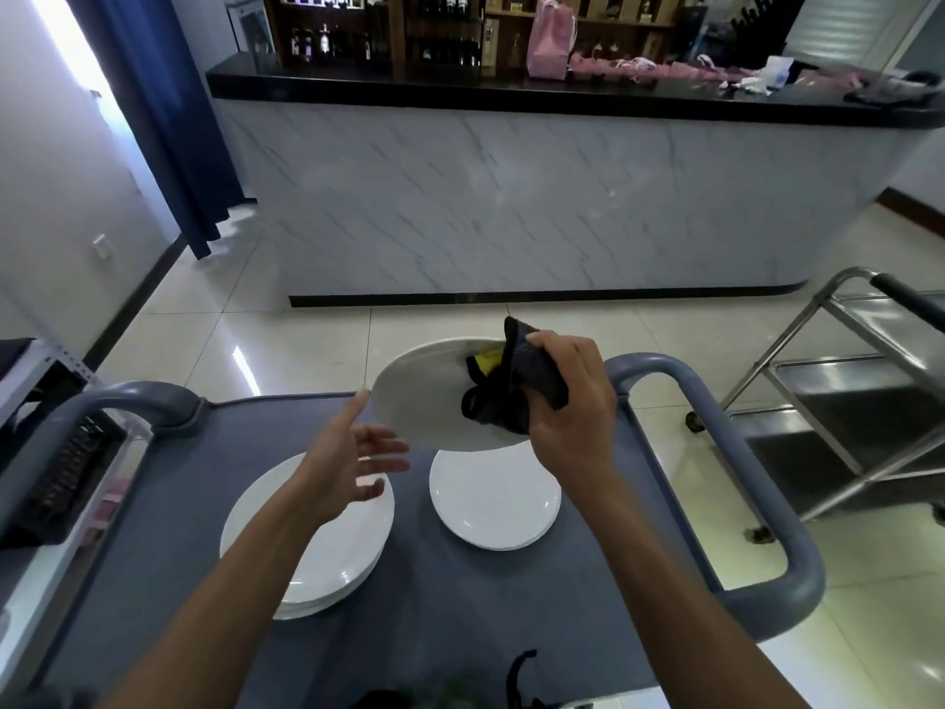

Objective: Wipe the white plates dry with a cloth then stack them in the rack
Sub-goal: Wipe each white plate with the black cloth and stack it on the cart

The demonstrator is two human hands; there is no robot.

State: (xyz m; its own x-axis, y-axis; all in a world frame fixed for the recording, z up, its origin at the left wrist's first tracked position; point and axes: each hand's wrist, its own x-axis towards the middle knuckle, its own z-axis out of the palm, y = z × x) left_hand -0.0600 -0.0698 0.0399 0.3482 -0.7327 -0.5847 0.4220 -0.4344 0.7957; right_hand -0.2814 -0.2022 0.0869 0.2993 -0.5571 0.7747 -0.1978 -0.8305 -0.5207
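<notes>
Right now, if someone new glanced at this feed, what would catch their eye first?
Probably the tilted white plate raised above the far end of the grey cart, with the right hand pressing a dark cloth into it. The left hand, fingers spread, touches the plate's near-left rim. Below sit a stack of white plates on the left and a single plate on the right.

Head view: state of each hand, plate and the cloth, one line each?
Left hand: open, fingers spread, fingertip at the held plate's rim.
Right hand: grips the cloth.
Cloth: dark with yellow, bunched, pressed into the held plate.
Held plate: raised, tilted over the cart.
Plate stack: flat on the cart.
Single plate: flat on the cart.
</notes>
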